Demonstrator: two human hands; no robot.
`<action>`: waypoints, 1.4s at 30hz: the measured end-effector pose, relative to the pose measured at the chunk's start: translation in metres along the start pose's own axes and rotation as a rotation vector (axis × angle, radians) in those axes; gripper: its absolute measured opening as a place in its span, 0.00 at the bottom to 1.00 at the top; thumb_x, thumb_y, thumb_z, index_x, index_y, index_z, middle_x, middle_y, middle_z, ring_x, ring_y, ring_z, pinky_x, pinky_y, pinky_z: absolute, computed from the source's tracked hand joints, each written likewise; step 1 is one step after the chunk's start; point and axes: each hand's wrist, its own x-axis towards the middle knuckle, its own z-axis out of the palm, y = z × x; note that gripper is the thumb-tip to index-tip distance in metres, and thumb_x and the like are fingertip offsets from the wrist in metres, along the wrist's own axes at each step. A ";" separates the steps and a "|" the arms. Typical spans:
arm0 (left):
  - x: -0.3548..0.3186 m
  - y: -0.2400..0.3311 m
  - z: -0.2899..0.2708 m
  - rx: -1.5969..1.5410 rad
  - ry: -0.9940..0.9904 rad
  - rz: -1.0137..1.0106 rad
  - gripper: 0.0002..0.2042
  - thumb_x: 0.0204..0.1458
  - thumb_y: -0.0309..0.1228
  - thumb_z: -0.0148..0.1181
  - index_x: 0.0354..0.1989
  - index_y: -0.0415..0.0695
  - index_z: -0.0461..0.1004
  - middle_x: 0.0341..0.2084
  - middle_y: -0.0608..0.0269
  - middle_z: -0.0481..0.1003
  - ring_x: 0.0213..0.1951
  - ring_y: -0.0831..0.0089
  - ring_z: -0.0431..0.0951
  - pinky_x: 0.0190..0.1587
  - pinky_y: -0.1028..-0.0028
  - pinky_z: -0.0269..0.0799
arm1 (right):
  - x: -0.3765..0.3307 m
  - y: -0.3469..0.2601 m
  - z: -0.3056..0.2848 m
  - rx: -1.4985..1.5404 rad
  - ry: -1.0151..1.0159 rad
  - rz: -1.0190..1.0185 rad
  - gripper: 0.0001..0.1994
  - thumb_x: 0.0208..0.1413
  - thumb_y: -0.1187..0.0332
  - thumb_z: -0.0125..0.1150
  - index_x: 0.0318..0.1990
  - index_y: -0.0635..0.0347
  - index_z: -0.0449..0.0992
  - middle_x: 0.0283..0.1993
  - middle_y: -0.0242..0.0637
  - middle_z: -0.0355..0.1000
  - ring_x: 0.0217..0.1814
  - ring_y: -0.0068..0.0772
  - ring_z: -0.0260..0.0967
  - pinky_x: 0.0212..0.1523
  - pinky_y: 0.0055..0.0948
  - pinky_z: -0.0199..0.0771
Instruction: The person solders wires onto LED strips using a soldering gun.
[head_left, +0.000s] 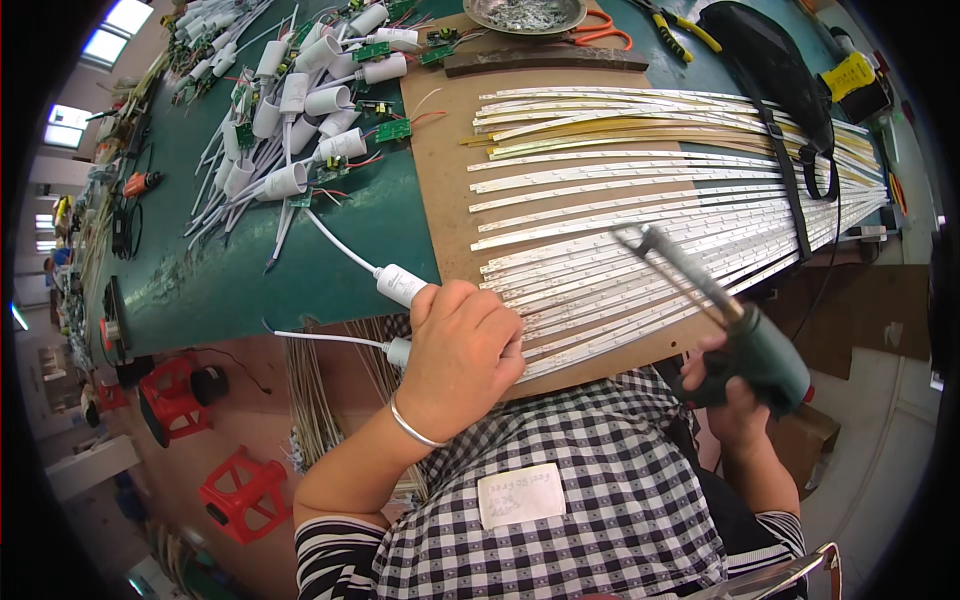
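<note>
My left hand (pixel 460 345) is closed, its fingers curled down at the left ends of the strips. A white cylindrical plastic cap with a cord (pixel 402 285) sticks out past its upper fingers. A second white corded cap (pixel 397 352) shows at its lower side; what the fingertips touch is hidden. In my right hand (pixel 735 405) is a dark green soldering gun (pixel 765 355), gripped by its handle. Its metal tip points up and left, over the white LED strips (pixel 600 250), and is blurred. The strips lie fanned side by side on a brown board (pixel 435 130).
A heap of white caps, cords and green circuit boards (pixel 310 110) covers the left of the green table (pixel 330 240). At the back are a metal dish (pixel 525 14), orange scissors (pixel 603 30), a dark bar (pixel 545 62) and pliers (pixel 675 30). A black bag (pixel 770 60) overlaps the strips; red stools (pixel 243 495) stand below left.
</note>
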 end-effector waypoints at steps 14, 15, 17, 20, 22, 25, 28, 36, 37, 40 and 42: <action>0.001 0.005 -0.002 0.063 0.009 0.003 0.06 0.37 0.26 0.62 0.23 0.49 0.71 0.27 0.70 0.70 0.39 0.66 0.69 0.47 0.62 0.54 | 0.036 0.002 -0.013 0.279 0.202 -0.043 0.27 0.55 0.53 0.59 0.55 0.62 0.62 0.47 0.47 0.69 0.30 0.30 0.70 0.66 0.42 0.57; 0.001 0.005 -0.003 0.068 0.009 0.004 0.06 0.37 0.26 0.62 0.23 0.49 0.71 0.27 0.70 0.70 0.39 0.66 0.69 0.47 0.61 0.53 | 0.038 0.002 -0.014 0.319 0.203 -0.025 0.27 0.55 0.54 0.59 0.55 0.64 0.63 0.46 0.48 0.70 0.28 0.31 0.70 0.62 0.41 0.62; 0.001 0.004 -0.002 0.081 0.020 0.033 0.06 0.37 0.27 0.62 0.24 0.49 0.71 0.28 0.70 0.70 0.40 0.66 0.69 0.47 0.60 0.53 | 0.041 0.004 -0.016 0.384 0.196 -0.017 0.26 0.55 0.56 0.60 0.54 0.65 0.64 0.43 0.48 0.71 0.25 0.34 0.71 0.56 0.38 0.68; -0.001 0.002 -0.002 0.111 0.033 0.063 0.05 0.38 0.28 0.62 0.24 0.49 0.72 0.28 0.70 0.70 0.41 0.67 0.68 0.48 0.59 0.52 | 0.043 0.008 -0.019 0.443 0.199 0.012 0.25 0.56 0.55 0.60 0.53 0.64 0.66 0.43 0.47 0.71 0.28 0.35 0.72 0.53 0.36 0.70; 0.000 0.000 -0.003 0.115 0.040 0.086 0.05 0.39 0.29 0.62 0.24 0.49 0.72 0.29 0.70 0.70 0.41 0.67 0.68 0.49 0.58 0.52 | 0.045 0.010 -0.020 0.427 0.258 0.012 0.24 0.56 0.55 0.60 0.52 0.63 0.67 0.43 0.46 0.72 0.35 0.38 0.74 0.47 0.32 0.72; -0.002 -0.002 -0.005 0.126 0.050 0.120 0.04 0.41 0.30 0.61 0.25 0.49 0.73 0.29 0.70 0.70 0.43 0.67 0.68 0.50 0.56 0.52 | 0.047 0.011 -0.020 0.463 0.249 0.035 0.22 0.56 0.55 0.60 0.51 0.61 0.68 0.44 0.46 0.72 0.43 0.40 0.73 0.40 0.27 0.72; 0.000 -0.006 -0.007 0.116 0.017 0.124 0.03 0.41 0.31 0.61 0.25 0.49 0.73 0.30 0.69 0.71 0.43 0.67 0.68 0.51 0.55 0.51 | 0.046 0.011 -0.022 0.465 0.222 0.039 0.22 0.56 0.55 0.60 0.51 0.60 0.68 0.44 0.45 0.72 0.42 0.40 0.73 0.40 0.28 0.72; -0.003 -0.050 -0.059 0.065 -0.020 0.167 0.15 0.36 0.25 0.59 0.38 0.49 0.74 0.43 0.65 0.72 0.56 0.59 0.65 0.57 0.56 0.52 | 0.047 0.016 -0.030 0.400 0.177 0.013 0.23 0.54 0.53 0.62 0.51 0.60 0.69 0.43 0.46 0.73 0.36 0.38 0.73 0.34 0.25 0.72; -0.009 -0.059 -0.065 0.113 -0.087 0.128 0.22 0.33 0.21 0.59 0.44 0.48 0.73 0.48 0.64 0.71 0.59 0.55 0.63 0.60 0.55 0.50 | 0.045 0.017 -0.031 0.398 0.197 0.019 0.24 0.54 0.53 0.62 0.51 0.60 0.69 0.43 0.45 0.73 0.35 0.37 0.73 0.33 0.25 0.72; -0.014 -0.084 -0.054 0.074 -0.076 0.186 0.22 0.38 0.20 0.58 0.46 0.50 0.73 0.45 0.64 0.70 0.55 0.58 0.67 0.58 0.54 0.55 | 0.043 0.026 -0.036 0.427 0.212 0.006 0.26 0.54 0.51 0.60 0.52 0.62 0.67 0.42 0.44 0.73 0.31 0.35 0.72 0.36 0.27 0.73; -0.017 -0.087 -0.048 0.064 0.006 0.169 0.22 0.37 0.20 0.59 0.46 0.50 0.73 0.42 0.63 0.70 0.48 0.59 0.70 0.54 0.58 0.62 | 0.043 0.026 -0.035 0.490 0.134 0.030 0.26 0.54 0.51 0.60 0.52 0.62 0.67 0.42 0.43 0.72 0.26 0.34 0.70 0.52 0.35 0.71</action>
